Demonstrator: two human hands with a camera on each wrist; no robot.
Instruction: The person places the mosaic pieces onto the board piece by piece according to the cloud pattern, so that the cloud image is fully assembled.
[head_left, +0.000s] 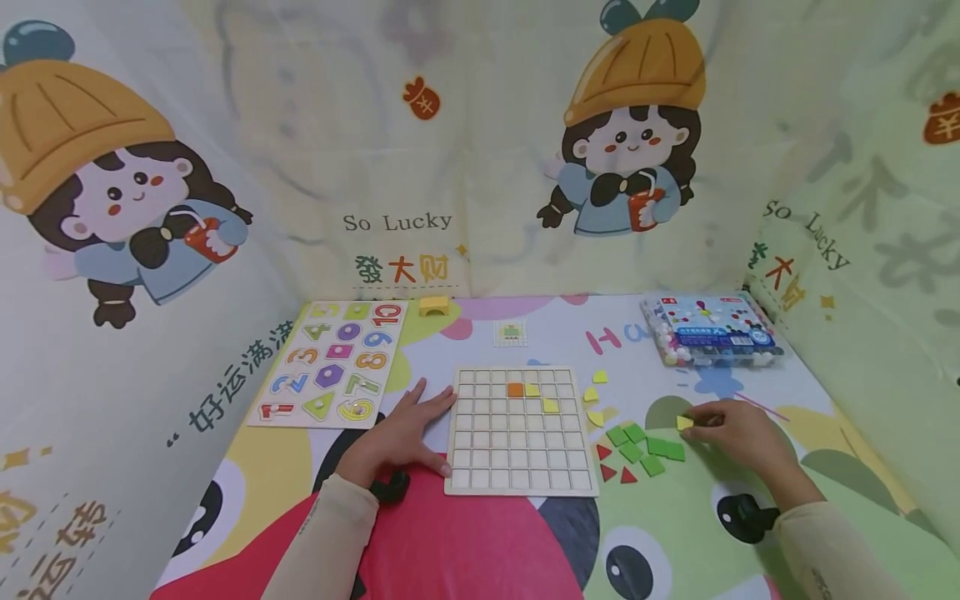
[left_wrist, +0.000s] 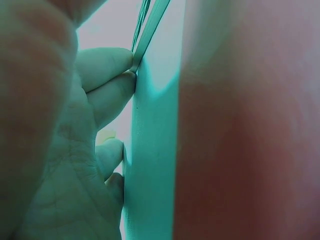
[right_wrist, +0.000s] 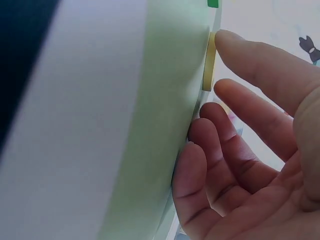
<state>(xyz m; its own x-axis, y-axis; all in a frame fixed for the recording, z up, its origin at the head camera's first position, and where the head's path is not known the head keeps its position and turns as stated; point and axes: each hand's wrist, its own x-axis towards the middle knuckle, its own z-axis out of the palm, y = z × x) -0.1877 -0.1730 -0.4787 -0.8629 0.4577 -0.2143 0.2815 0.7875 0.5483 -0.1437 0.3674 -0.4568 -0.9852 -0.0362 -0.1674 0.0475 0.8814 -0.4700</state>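
Observation:
My left hand rests along the left side of a wooden grid board, its fingers spread and its thumb at the near corner. In the left wrist view, fingertips touch the board's edge. An orange square and two yellow pieces sit in the board's cells. To the right, my right hand pinches a yellow piece between thumb and finger, low over the mat. In the right wrist view, this yellow piece shows edge-on at the fingertips, with the other fingers curled.
Green pieces, red triangles and yellow quarter-rounds lie right of the board. A number puzzle board, a yellow block, a small pattern card and a clear boxed kit stand farther back. Printed cloth walls surround the table.

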